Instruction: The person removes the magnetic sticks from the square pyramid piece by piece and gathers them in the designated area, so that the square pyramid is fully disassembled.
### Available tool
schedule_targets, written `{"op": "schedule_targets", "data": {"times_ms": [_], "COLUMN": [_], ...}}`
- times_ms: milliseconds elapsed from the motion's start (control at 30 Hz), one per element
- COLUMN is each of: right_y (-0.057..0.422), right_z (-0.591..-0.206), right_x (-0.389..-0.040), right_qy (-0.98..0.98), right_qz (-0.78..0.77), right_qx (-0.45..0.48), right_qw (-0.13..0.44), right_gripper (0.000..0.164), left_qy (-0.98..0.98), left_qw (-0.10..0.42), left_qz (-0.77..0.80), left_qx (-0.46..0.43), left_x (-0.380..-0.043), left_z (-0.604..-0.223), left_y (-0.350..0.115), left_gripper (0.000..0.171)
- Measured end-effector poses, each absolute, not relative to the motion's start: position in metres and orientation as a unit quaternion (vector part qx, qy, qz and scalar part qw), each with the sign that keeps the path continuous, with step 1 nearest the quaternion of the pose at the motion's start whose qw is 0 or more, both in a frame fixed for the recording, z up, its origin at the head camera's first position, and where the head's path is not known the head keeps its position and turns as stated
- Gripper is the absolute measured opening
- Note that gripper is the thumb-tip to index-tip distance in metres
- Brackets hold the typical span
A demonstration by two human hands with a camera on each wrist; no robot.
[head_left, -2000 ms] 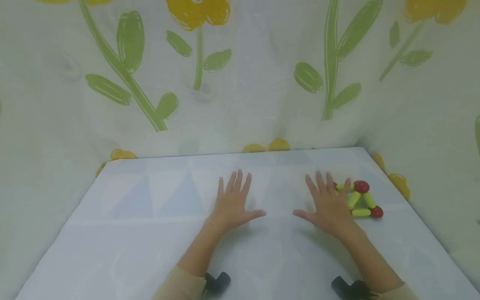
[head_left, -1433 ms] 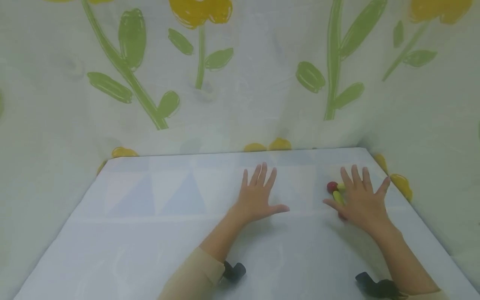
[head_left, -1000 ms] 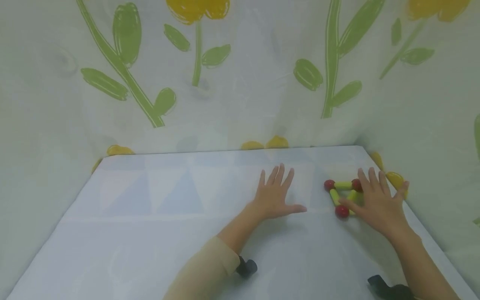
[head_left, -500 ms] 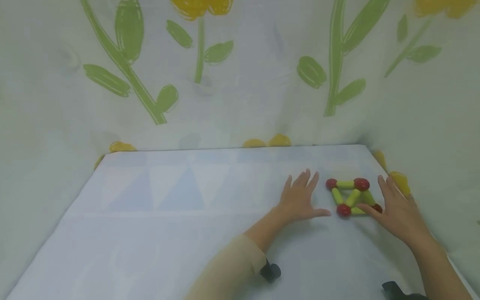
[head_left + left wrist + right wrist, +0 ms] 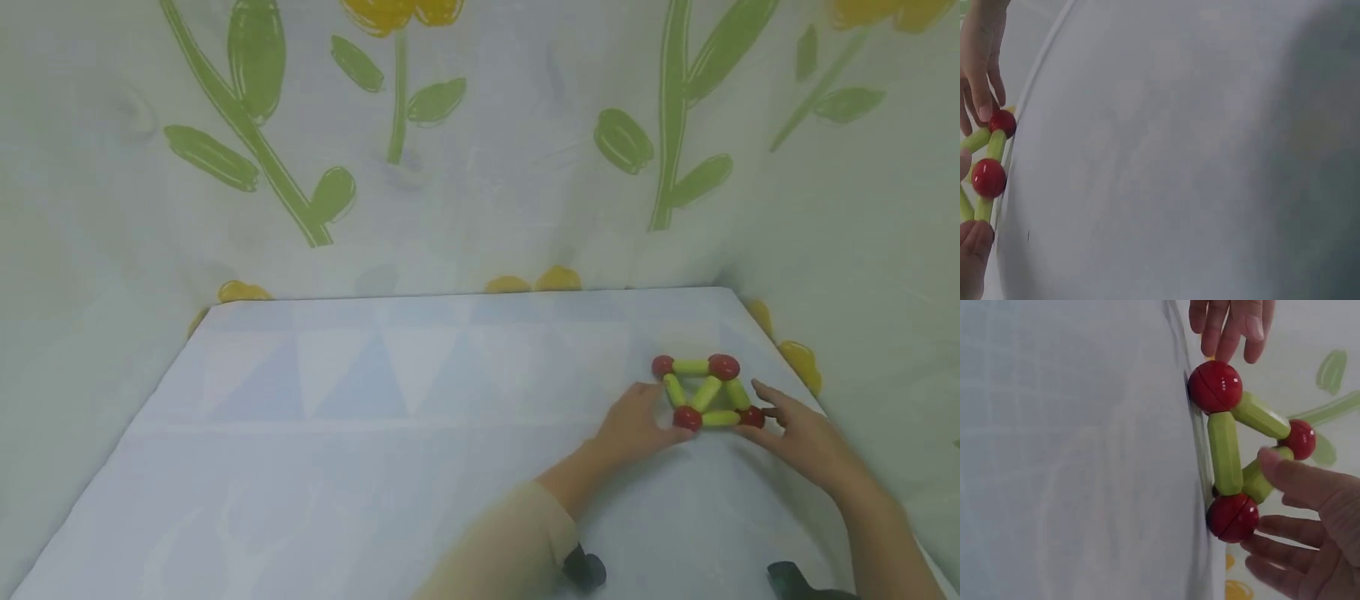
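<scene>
1. A pale backdrop (image 5: 495, 200), printed with yellow flowers (image 5: 401, 12) and green stems (image 5: 670, 125), stands behind a white table (image 5: 300, 492); the table's top carries faint blue triangles.
2. The ball-and-rod frame (image 5: 707, 393) sits towards the table's far right corner and appears to rest on the surface; red balls (image 5: 1215, 386) form its corners, and yellow-green rods (image 5: 1225, 453) run between them.
3. Its joining looks complete as far as it shows; rods meet balls at the corners in sight, though a far corner is hidden by fingers in the left wrist view.
4. The left hand (image 5: 630, 425) is at the frame's left side; its fingers are bent in and seem to grip there, the thumb by the near left ball.
5. The right hand (image 5: 813, 446) is at the right side; its fingers are rather wide around the near right ball, and how firmly they touch I cannot tell.
6. Reaching the frame seems done on both sides; a settled hold on the right seems left to do, and nothing suggests the frame is raised yet.
7. Farther out, a beige sleeve (image 5: 506, 533) covers the left forearm; a black wrist device (image 5: 585, 571) shows beside it.
</scene>
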State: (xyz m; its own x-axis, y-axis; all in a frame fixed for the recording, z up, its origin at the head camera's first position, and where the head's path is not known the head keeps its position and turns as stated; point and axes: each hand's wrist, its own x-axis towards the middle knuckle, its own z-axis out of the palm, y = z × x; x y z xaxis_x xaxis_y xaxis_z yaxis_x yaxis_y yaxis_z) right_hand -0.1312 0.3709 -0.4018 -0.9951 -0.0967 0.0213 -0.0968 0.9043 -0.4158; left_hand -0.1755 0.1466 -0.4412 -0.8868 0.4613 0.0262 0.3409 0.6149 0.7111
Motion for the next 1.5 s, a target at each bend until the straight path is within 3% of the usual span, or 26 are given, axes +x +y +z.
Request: {"op": "schedule_targets", "data": {"times_ms": [167,300,600,1500], "right_y": [0.376,0.379,0.373,0.351], "right_z": [-0.411,-0.415,-0.42,-0.416], "right_x": [-0.129,-0.128,-0.134,-0.14], "right_qy": [-0.97,-0.969,-0.955,-0.942], "right_qz": [0.234,0.24,0.292,0.328], "right_qx": [0.053,0.024,-0.042,-0.022], "right_qw": [0.042,0.053,-0.005,-0.061], "right_gripper": [0.045,0.037,0.057,0.06], "left_qy": [0.883,0.88,0.879,0.853], "left_qw": [0.095,0.097,0.059,0.108], "left_qz": [0.397,0.402,0.418,0.461], "left_qx": [0.23,0.233,0.221,0.218], "left_x": [-0.17,-0.168,-0.176,-0.183], "left_z": [-0.446,-0.446,-0.448,-0.455], "left_y": [0.155,0.154,0.145,0.107], "left_gripper": [0.05,0.045,0.036,0.029]}}
